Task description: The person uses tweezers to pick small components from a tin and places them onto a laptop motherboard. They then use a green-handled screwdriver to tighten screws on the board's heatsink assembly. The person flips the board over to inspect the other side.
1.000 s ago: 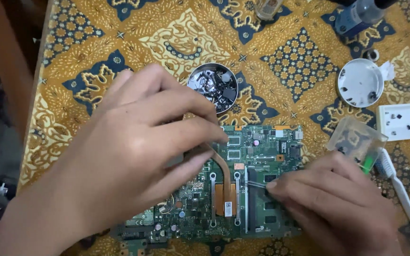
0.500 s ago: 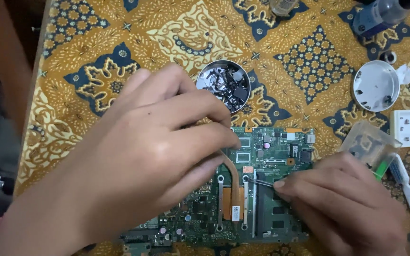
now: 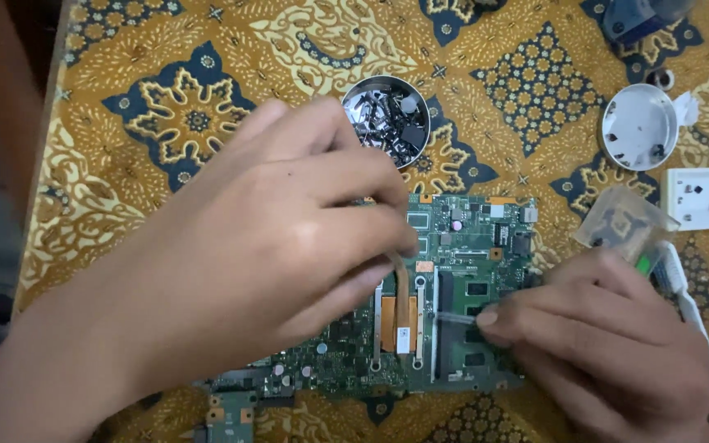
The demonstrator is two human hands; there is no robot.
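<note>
Head view: at lower centre, a green circuit board with copper pipe is being pressed flat by the left hand, fingers extended; a thin metal tool is being pinched by the curled right hand.

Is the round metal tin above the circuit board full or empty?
Nearly full. The round metal tin stands open on the patterned cloth, with small dark and silver parts piled inside.

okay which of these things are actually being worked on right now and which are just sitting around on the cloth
In hand:
green circuit board
copper heat pipe
thin metal tool in the right hand
left hand, resting on the board

Lying about:
round tin of metal parts
white lid
white square tray
</note>
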